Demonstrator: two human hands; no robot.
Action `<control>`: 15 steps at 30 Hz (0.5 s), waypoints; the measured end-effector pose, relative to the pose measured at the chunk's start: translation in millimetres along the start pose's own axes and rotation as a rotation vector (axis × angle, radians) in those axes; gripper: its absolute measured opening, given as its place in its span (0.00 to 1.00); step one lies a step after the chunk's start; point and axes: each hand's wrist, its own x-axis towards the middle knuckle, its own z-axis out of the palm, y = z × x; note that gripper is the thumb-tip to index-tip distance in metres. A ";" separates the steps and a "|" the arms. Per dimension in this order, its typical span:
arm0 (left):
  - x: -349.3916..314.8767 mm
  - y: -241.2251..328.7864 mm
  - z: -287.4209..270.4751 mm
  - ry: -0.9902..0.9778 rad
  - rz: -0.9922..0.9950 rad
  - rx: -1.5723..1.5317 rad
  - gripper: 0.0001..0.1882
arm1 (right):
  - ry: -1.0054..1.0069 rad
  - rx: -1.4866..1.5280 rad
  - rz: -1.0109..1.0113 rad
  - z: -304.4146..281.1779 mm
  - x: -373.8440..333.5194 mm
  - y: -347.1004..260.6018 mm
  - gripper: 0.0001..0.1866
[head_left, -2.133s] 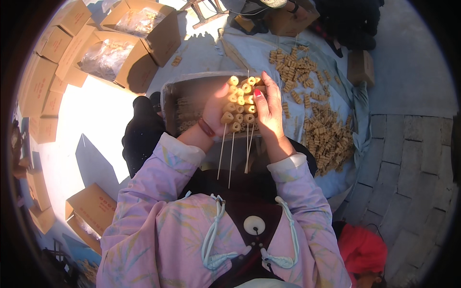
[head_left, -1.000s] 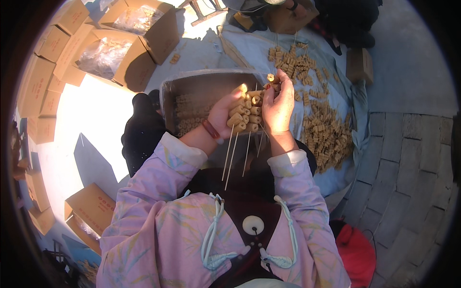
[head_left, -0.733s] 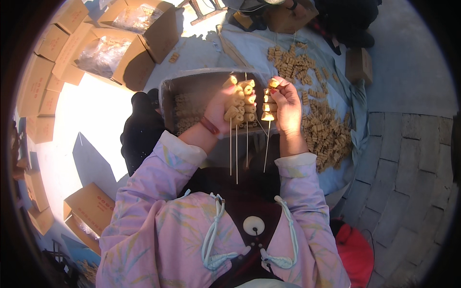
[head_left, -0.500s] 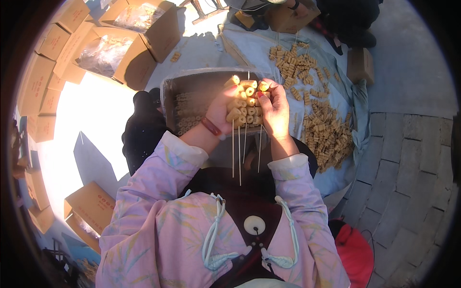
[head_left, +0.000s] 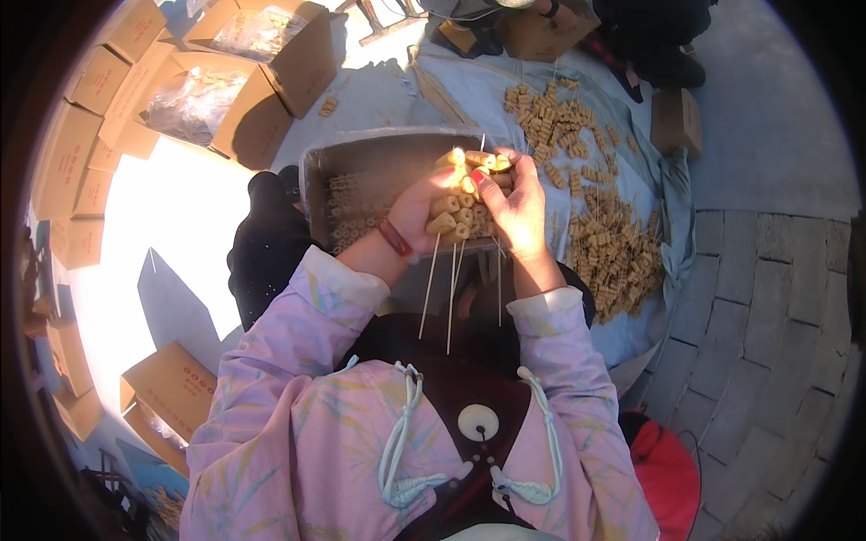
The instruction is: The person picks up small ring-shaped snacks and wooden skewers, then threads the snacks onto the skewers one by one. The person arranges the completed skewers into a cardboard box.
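Observation:
Between both hands I hold a bunch of skewers (head_left: 460, 216) threaded with tan, hollow, tube-like pieces, their thin bare sticks pointing down toward my lap. My left hand (head_left: 415, 215) is closed round the bunch from the left side. On the other side, my right hand (head_left: 520, 215) grips it, the thumb pressing across the upper pieces and the fingers mostly hidden behind. Beneath my hands stands an open carton (head_left: 379, 155) lined with clear plastic. Rows of similar skewers (head_left: 354, 203) lie inside it, partly covered by my left arm.
A large heap of skewers (head_left: 613, 252) lies on a pale sheet (head_left: 456, 86) to the right, with a smaller pile (head_left: 550, 117) beyond. Stacked cartons (head_left: 77, 171) and open plastic-lined cartons (head_left: 244, 113) stand at left. Another person's hand (head_left: 565, 18) touches a box (head_left: 532, 36) at the far side.
The bunch has shifted slightly right and its sticks now fan wider apart. My right thumb has moved left across the upper pieces. Both hands keep their hold.

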 end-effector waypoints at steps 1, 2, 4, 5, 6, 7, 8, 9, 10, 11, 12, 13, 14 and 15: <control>0.5 -0.1 2.2 0.055 0.002 0.028 0.23 | -0.016 -0.038 0.005 -1.4 -0.3 0.4 0.21; 0.3 -0.9 4.2 0.070 0.004 0.023 0.23 | -0.022 0.024 0.000 -2.5 0.8 1.1 0.20; 0.2 -1.2 7.1 0.067 -0.004 0.012 0.24 | -0.014 0.165 0.022 -5.4 0.4 3.1 0.18; 0.2 -0.1 7.6 0.046 -0.011 0.005 0.24 | -0.027 0.251 0.065 -8.3 -0.5 4.3 0.16; 0.2 1.8 7.7 0.012 -0.024 -0.010 0.24 | 0.008 0.287 0.089 -6.8 -1.9 6.5 0.15; -0.2 3.5 7.6 0.013 -0.022 0.010 0.25 | 0.038 0.329 0.072 -5.3 -2.4 8.8 0.15; 0.3 4.8 7.8 0.003 -0.025 0.024 0.25 | 0.066 0.289 0.061 -5.6 -1.6 11.0 0.14; 0.7 6.5 7.6 -0.005 -0.026 0.038 0.25 | 0.085 0.254 0.031 -5.2 -1.8 13.1 0.14; -0.1 5.0 8.0 0.105 -0.003 0.099 0.25 | 0.094 0.220 -0.010 -5.1 -2.9 14.7 0.13; -0.2 4.3 8.1 0.046 0.015 0.071 0.25 | 0.105 0.127 -0.054 -4.3 -3.3 16.1 0.13; 0.4 3.0 8.2 0.036 0.031 0.060 0.25 | 0.105 0.032 -0.113 -4.3 -2.6 17.0 0.14; 1.3 1.4 8.0 0.004 0.047 0.036 0.25 | 0.116 -0.037 -0.141 -3.9 -1.4 17.4 0.14; 1.3 0.1 7.7 -0.020 0.040 -0.007 0.25 | 0.112 -0.200 -0.192 -2.4 -3.3 17.2 0.13; 1.5 0.1 7.1 0.037 0.069 0.053 0.25 | 0.150 -0.264 -0.197 1.7 -5.0 16.5 0.13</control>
